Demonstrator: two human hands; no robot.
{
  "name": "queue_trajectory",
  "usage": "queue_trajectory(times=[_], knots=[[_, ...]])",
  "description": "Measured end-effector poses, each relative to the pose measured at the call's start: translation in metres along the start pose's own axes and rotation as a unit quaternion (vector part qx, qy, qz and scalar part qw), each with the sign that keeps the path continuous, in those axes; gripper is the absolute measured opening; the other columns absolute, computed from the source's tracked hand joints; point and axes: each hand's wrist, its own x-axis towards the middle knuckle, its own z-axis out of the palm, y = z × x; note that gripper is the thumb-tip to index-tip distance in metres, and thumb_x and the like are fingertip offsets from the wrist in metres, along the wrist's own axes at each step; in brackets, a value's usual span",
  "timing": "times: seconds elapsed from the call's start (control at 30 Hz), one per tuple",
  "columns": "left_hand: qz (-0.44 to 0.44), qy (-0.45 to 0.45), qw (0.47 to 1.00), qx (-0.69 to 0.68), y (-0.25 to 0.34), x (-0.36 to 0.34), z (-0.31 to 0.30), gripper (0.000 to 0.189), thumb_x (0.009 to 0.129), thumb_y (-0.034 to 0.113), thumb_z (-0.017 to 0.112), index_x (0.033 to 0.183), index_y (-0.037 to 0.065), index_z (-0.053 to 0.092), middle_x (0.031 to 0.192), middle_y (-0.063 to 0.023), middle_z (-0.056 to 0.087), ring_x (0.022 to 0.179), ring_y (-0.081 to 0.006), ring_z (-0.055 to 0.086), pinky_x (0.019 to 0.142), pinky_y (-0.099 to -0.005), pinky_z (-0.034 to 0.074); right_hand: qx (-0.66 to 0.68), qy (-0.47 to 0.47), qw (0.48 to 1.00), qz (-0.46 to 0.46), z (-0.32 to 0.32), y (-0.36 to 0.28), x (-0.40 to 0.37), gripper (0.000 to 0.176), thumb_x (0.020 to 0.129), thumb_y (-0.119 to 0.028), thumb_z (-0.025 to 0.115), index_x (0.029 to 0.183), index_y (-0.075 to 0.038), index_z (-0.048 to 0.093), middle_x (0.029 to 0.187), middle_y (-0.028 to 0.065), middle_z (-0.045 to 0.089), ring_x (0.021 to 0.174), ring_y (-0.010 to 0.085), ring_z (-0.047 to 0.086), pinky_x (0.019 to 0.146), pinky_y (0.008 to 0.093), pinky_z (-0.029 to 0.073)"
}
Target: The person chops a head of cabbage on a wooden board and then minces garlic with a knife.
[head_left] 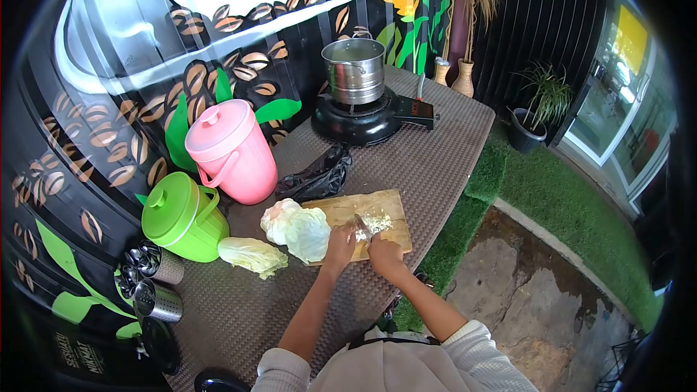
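Hands (pixel 363 250) over cutting board (pixel 335 210) with chopped pieces (pixel 379 223), cabbage (pixel 296 230) alongside, pot (pixel 353 71) on stove (pixel 356 120)

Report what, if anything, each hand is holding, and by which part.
Right hand: metal-bladed knife, held at its handle end; the fingers hide the handle. Left hand: beside the blade, its grip cannot be told.

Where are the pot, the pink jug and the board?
Pot (pixel 356 76): head view, on its metal side wall.
Pink jug (pixel 253 160): head view, on the body below the lid.
Board (pixel 341 207): head view, on bare wood towards the far edge.
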Motion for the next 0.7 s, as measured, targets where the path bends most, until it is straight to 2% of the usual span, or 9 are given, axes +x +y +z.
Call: queue_trajectory(times=[0.07,0.2,0.27,0.37,0.5,0.63,0.7], knots=[[0.034,0.028,0.998,-0.045,0.000,-0.008,-0.002,0.025,0.085,0.011,0.063,0.106,-0.001,0.068,0.099,-0.0214,0.067,0.097,-0.0374,0.060,0.085,-0.0437,0.048,0.012,0.009,1.000,0.007,0.006,-0.003,-0.003,0.028,0.085,-0.019,0.058,0.102,0.003,0.052,0.079,0.0170,0.069,0.073,0.0301,0.071,0.061,0.0398,0.056],[0.025,0.013,0.996,-0.090,0.013,-0.019,-0.016,0.029,0.082,0.011,0.063,0.106,-0.005,0.066,0.103,-0.0227,0.066,0.101,-0.0390,0.058,0.089,-0.0422,0.046,0.010,-0.004,0.999,0.043,0.005,-0.018,-0.022,0.025,0.084,-0.015,0.060,0.101,0.000,0.050,0.077,0.0159,0.069,0.073,0.0298,0.071,0.061,0.0381,0.056],[0.049,-0.003,0.994,-0.094,0.008,-0.022,-0.017,0.035,0.078,0.006,0.060,0.110,-0.004,0.065,0.111,-0.0224,0.064,0.109,-0.0370,0.056,0.095,-0.0403,0.045,0.012,0.013,0.998,0.053,0.031,-0.018,-0.019,0.025,0.084,-0.015,0.059,0.101,0.000,0.050,0.077,0.0160,0.069,0.074,0.0299,0.071,0.061,0.0378,0.056],[0.037,-0.026,0.994,-0.096,-0.003,-0.020,-0.012,0.041,0.073,0.000,0.055,0.113,-0.005,0.064,0.117,-0.0220,0.062,0.114,-0.0357,0.055,0.100,-0.0388,0.043,0.005,0.029,0.998,0.049,0.034,-0.017,-0.012,0.024,0.085,-0.014,0.058,0.102,0.001,0.050,0.077,0.0166,0.069,0.074,0.0301,0.071,0.061,0.0375,0.056],[0.035,-0.036,0.994,-0.098,-0.001,-0.019,-0.015,0.044,0.072,-0.004,0.051,0.113,-0.005,0.064,0.118,-0.0207,0.063,0.114,-0.0356,0.055,0.100,-0.0388,0.043,0.033,0.002,0.999,0.018,0.007,-0.010,0.003,0.026,0.084,-0.014,0.058,0.103,0.001,0.049,0.079,0.0175,0.069,0.074,0.0301,0.071,0.061,0.0374,0.056],[0.052,-0.037,0.993,-0.104,-0.012,-0.020,-0.013,0.041,0.076,-0.009,0.048,0.113,-0.004,0.065,0.118,-0.0190,0.063,0.113,-0.0349,0.056,0.099,-0.0380,0.044,0.006,-0.005,1.000,-0.008,-0.004,-0.015,-0.011,0.025,0.084,-0.013,0.057,0.103,0.001,0.050,0.078,0.0174,0.069,0.072,0.0302,0.071,0.061,0.0380,0.056],[0.053,-0.032,0.992,-0.108,-0.015,-0.020,-0.009,0.039,0.077,-0.011,0.047,0.112,-0.004,0.065,0.117,-0.0186,0.064,0.112,-0.0345,0.056,0.098,-0.0380,0.044,0.013,-0.001,0.999,0.042,0.017,-0.020,-0.023,0.023,0.084,-0.013,0.057,0.101,0.001,0.051,0.079,0.0172,0.069,0.071,0.0298,0.070,0.059,0.0383,0.056]])
